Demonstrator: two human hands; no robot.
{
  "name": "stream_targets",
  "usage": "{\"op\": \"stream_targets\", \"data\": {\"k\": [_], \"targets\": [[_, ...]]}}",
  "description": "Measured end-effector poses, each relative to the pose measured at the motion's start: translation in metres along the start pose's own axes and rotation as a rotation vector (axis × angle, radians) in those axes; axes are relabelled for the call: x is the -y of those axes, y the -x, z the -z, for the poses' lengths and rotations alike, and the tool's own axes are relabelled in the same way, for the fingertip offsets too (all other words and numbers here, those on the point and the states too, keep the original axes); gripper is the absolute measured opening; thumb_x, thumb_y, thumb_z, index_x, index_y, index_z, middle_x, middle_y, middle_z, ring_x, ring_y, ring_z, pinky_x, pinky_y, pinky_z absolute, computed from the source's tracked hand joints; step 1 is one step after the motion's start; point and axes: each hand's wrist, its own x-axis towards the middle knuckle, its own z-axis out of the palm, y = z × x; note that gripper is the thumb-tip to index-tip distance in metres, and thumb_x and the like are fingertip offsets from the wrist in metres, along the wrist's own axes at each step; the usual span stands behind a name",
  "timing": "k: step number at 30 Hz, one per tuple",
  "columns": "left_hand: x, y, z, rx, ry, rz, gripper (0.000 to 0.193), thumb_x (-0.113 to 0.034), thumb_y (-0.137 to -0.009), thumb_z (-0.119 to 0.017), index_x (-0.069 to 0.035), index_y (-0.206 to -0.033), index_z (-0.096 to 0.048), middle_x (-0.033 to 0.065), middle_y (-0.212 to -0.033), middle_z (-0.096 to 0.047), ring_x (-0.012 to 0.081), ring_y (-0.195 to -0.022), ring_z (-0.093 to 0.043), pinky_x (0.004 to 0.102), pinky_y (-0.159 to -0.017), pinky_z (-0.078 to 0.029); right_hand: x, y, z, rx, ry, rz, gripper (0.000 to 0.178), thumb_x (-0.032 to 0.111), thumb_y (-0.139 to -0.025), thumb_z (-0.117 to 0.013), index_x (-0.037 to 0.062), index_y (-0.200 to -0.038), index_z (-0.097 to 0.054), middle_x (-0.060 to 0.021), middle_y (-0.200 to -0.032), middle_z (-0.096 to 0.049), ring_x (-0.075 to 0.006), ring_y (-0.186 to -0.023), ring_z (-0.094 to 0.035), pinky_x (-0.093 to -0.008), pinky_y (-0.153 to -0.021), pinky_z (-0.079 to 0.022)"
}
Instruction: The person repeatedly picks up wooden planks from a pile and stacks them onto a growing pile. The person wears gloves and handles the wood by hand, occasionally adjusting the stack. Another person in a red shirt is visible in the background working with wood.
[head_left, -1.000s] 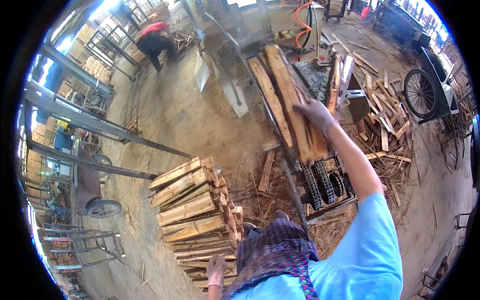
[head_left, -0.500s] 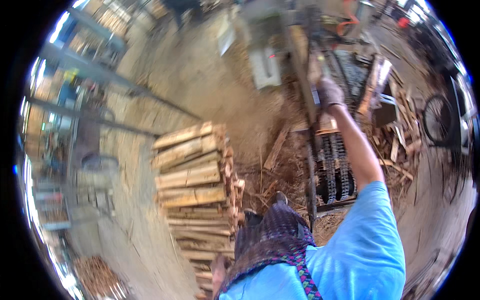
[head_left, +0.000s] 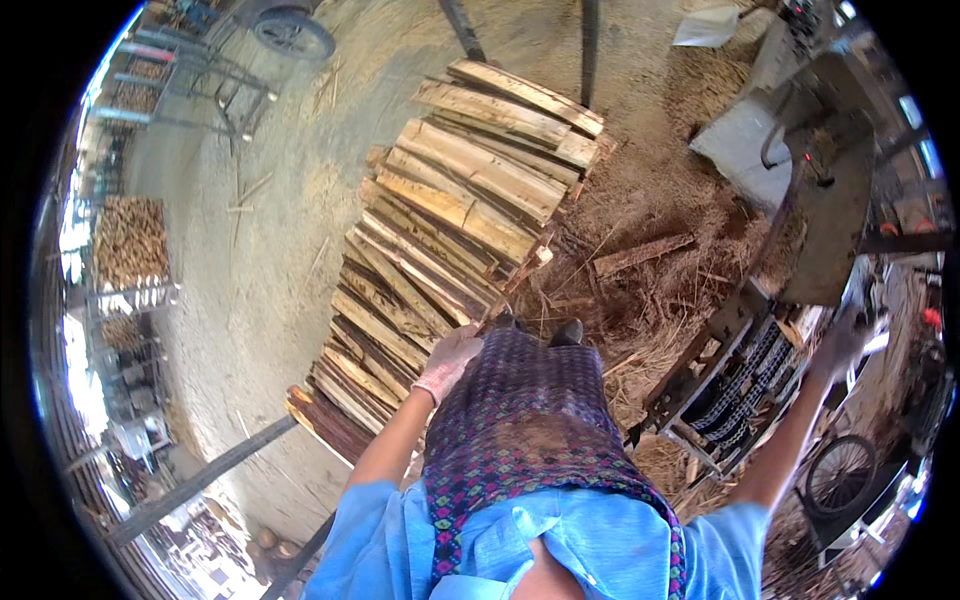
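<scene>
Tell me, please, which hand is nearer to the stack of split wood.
Left: the left hand is at the edge of the stack; the right hand is to its right, beyond the chains.

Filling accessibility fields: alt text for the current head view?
A pale-gloved left hand is at the edge of a stack of rough, pale-brown split wooden slats; a blurred right hand reaches out beside a metal-framed machine with dark chains. A dark, patterned cloth apron over a blue shirt fills the lower centre.
</scene>
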Motion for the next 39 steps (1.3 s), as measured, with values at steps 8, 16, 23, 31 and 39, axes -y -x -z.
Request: {"op": "stream_targets", "data": {"k": [8, 16, 23, 31, 39], "targets": [[0.034, 0.032, 0.038, -0.125, 0.233, 0.307, 0.056, -0.031, -0.095, -0.064, 0.005, -0.136, -0.056, 0.0104, -0.113, -0.067, 0.0160, -0.103, -0.062, 0.0288, -0.088, -0.049, 0.224, 0.220, -0.058, 1.132, -0.134, -0.100, 0.077, 0.030, -0.088, -0.078, 0.0031, -0.151, -0.044, -0.0183, -0.144, -0.058, -0.0311, -0.131, -0.057, -0.0398, -0.112, -0.044], [0.142, 0.086, 0.084, -0.357, 0.227, 0.293, 0.048, -0.028, -0.097, -0.065, 0.002, -0.134, -0.059, 0.0058, -0.109, -0.067, 0.0147, -0.094, -0.065, 0.0297, -0.083, -0.054, 0.288, 0.323, -0.329, 1.264, 0.297, 0.631, 0.113, 0.054, -0.078, -0.080, 0.0036, -0.160, -0.020, -0.0196, -0.160, -0.036, -0.0313, -0.149, -0.034, -0.0467, -0.118, -0.037], [0.175, 0.098, 0.075, -0.381, 0.323, 0.455, 0.048, -0.023, -0.096, -0.066, 0.003, -0.136, -0.058, 0.0072, -0.108, -0.067, 0.0143, -0.090, -0.065, 0.0296, -0.079, -0.056, 0.344, 0.346, -0.344, 1.402, 0.772, 0.612, 0.116, 0.063, -0.075, -0.079, 0.0043, -0.159, -0.025, -0.0175, -0.134, -0.060, -0.0293, -0.117, -0.063, -0.0450, -0.096, -0.052], [0.057, 0.006, 0.074, -0.189, 0.398, 0.160, 0.065, -0.030, -0.098, -0.068, 0.009, -0.145, -0.047, 0.0203, -0.129, -0.064, 0.0212, -0.119, -0.060, 0.0324, -0.101, -0.048, 0.293, 0.404, -0.305, 1.622, 0.037, 0.134, 0.068, 0.054, -0.077, -0.081, -0.0041, -0.109, -0.065, -0.0262, -0.101, -0.073, -0.0336, -0.096, -0.075, -0.0431, -0.089, -0.059], [-0.103, -0.135, 0.044, -0.177, 0.345, 0.041, 0.091, -0.037, -0.091, -0.074, 0.006, -0.155, -0.026, 0.0357, -0.152, -0.039, 0.0424, -0.137, -0.048, 0.0475, -0.115, -0.043, 0.342, 0.440, -0.134, 1.335, 0.076, 0.340, 0.051, 0.035, -0.080, -0.078, 0.0048, -0.117, -0.062, -0.0210, -0.107, -0.066, -0.0426, -0.099, -0.065, -0.0512, -0.087, -0.052]]}}
